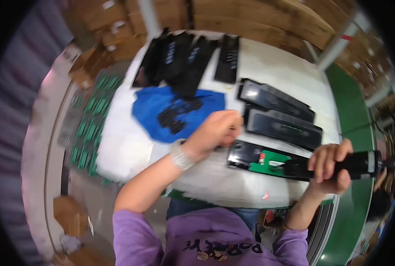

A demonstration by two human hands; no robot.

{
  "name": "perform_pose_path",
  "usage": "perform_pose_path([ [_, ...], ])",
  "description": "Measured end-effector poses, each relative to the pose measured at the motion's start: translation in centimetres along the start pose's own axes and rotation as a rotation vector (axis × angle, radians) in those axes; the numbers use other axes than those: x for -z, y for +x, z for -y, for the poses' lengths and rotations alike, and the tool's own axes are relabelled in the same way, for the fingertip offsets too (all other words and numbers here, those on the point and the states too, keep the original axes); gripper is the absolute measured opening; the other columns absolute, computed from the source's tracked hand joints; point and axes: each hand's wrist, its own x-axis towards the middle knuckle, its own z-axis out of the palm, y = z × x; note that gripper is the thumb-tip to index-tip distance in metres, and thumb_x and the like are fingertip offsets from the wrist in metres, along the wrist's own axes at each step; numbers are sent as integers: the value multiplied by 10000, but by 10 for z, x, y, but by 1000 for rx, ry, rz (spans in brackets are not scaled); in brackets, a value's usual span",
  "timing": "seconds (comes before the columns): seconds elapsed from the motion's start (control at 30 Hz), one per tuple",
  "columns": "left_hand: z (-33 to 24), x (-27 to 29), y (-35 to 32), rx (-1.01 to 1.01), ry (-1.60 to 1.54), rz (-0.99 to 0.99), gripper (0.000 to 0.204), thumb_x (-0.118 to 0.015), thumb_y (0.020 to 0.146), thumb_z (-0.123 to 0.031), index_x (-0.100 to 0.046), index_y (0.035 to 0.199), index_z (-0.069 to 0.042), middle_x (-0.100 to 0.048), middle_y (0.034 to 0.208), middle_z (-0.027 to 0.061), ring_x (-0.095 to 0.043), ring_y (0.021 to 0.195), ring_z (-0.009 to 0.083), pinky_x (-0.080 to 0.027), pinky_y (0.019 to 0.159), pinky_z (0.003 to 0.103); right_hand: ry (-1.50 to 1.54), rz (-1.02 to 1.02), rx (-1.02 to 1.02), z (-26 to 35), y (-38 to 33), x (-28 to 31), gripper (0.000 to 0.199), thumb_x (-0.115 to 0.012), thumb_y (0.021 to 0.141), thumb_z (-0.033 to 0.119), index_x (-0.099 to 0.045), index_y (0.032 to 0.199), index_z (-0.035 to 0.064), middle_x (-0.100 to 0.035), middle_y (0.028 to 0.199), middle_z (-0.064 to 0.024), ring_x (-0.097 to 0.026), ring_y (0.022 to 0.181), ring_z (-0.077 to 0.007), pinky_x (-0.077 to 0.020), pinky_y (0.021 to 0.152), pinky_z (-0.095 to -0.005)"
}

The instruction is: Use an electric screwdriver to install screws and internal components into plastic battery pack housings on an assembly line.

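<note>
My right hand (pixel 328 165) is wrapped round a thick black cylindrical tool, which looks like an electric screwdriver (pixel 361 165). Its narrower end points left, over a long black panel (pixel 241 155) lying nearest me on the table. A green circuit board (pixel 260 167) with a white label sits in that panel; the tool covers part of it. Whether the tip touches anything cannot be made out. My left hand (pixel 219 128), blurred, is closed with fingertips pinched together, just above the panel's left end. What it holds, if anything, is hidden.
Two black panels (pixel 284 126) lie beyond the near one. Left of my left hand, small black pieces (pixel 177 116) rest on a blue sheet (pixel 146 108). More black panels (pixel 175 60) are heaped at the white table's (pixel 126 146) far side. Green boards (pixel 91 119) stand in rows at left.
</note>
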Motion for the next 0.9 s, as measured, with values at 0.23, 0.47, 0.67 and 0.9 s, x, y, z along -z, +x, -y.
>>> perform_pose_path([
  [0.23,28,-28,8,10,-32,156,191,-514,843,-153,-549,696,-36,-540,618,31,-410,433,47,-315,390,195,69,-158,35,17,-12,14,335,-661,717,162,-378,866,67,-402,507,37,-396,406,-76,-346,549,-231],
  [0.47,49,-31,10,-61,-53,159,150,-542,817,-82,-564,725,35,-610,669,100,-561,510,125,-439,433,243,280,-140,11,23,-5,22,318,-644,683,75,-376,853,58,-341,569,12,-331,484,-106,-275,638,-288],
  [0.67,61,-41,18,-51,-54,144,89,-533,801,-42,-553,740,19,-589,644,94,-536,493,120,-425,434,244,349,-155,82,25,-5,30,307,-638,680,60,-389,861,47,-348,600,-5,-336,504,-111,-281,666,-290],
  [0.9,62,-46,18,-156,-39,159,62,-558,749,2,-568,701,40,-606,620,123,-551,470,133,-427,408,248,409,-161,68,22,-5,25,288,-620,689,35,-391,862,47,-349,610,-10,-336,517,-115,-278,672,-284],
])
